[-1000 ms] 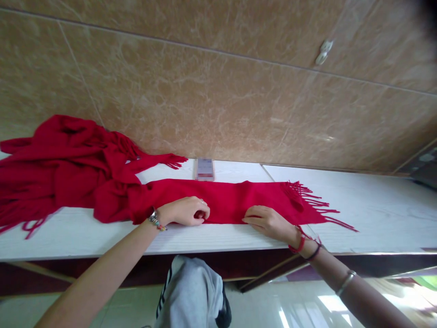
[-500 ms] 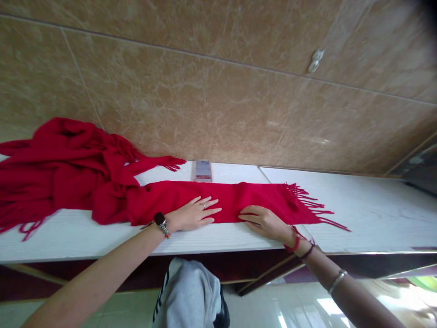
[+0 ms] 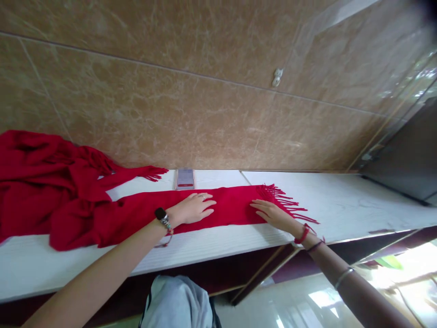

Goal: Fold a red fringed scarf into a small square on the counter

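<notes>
Right hand (image 3: 275,215) slid to the fringe (image 3: 288,203); like left hand (image 3: 193,208), fingers (image 3: 260,206) splayed flat atop the scarf (image 3: 232,207).

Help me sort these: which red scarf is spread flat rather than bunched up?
The red scarf stretched along the table's front, with the left hand and right hand flat on it. The other scarves lie crumpled in a heap at the left.

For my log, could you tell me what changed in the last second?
The left hand opened from a curled grip on the red fringed wool scarf and lies flat on it. The right hand stays flat near the fringe; the small phone is unmoved.
</notes>
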Available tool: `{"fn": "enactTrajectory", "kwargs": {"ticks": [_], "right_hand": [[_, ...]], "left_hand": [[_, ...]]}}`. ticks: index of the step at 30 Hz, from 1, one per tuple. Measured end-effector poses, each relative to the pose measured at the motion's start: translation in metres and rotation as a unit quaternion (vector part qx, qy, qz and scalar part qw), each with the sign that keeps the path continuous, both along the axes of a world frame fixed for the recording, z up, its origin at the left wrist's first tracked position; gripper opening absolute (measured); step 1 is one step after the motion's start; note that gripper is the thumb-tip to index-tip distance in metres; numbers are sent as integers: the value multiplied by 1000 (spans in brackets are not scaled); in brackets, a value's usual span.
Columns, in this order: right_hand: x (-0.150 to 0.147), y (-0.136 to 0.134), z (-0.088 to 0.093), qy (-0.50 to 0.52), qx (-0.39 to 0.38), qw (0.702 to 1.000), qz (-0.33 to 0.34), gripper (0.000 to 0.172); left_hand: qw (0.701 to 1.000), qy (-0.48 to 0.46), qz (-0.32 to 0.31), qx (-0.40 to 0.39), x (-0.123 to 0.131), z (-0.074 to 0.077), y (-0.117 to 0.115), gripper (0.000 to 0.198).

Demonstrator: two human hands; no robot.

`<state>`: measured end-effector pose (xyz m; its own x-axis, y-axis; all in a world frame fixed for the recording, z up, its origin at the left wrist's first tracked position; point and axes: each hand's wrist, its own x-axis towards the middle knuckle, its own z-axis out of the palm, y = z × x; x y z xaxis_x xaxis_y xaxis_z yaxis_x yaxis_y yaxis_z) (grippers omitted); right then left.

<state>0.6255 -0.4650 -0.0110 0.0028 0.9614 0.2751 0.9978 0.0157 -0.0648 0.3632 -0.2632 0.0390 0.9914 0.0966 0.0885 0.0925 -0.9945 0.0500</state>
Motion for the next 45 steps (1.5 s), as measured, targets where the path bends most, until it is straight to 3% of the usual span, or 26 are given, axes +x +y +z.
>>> {"fn": "enactTrajectory", "kwargs": {"ticks": [4,9,13,16,18,21,23,26,30,34,37,40,45], "right_hand": [[31,5,1,-62,19,991,-118,34],[48,15,0,-27,28,955,-295,50],[49,31,-1,10,37,946,-322,52],[57,39,8,25,68,942,-327,51],[65,36,19,69,153,928,-333,46],[76,16,29,179,319,872,-324,42],[79,-4,24,212,346,849,-337,43],[81,-34,3,187,269,851,-410,45],[78,-53,-15,111,192,871,-438,50],[66,-44,-3,36,179,907,-381,47],[57,-31,7,0,81,941,-328,38],[59,-21,9,4,-15,936,-352,30],[78,-10,11,12,-45,928,-371,17]], "left_hand": [[1000,-19,-14,-9,49,-11,-15,47],[999,-9,-13,-32,66,-43,-11,49],[999,-19,-20,-31,63,-49,-5,48],[999,-20,-17,-31,63,-48,-5,47],[999,-27,-10,-32,63,-48,-6,47],[999,-41,3,-35,63,-48,-6,49],[998,-37,5,-42,63,-48,-6,51],[999,-12,1,-50,62,-48,-4,54],[998,10,-21,-56,60,-46,0,55],[996,35,-42,-70,54,-38,0,56],[993,47,-74,-75,49,-34,-1,57],[990,58,-101,-78,48,-33,-1,58],[989,69,-103,-75,48,-32,-1,57]]}}
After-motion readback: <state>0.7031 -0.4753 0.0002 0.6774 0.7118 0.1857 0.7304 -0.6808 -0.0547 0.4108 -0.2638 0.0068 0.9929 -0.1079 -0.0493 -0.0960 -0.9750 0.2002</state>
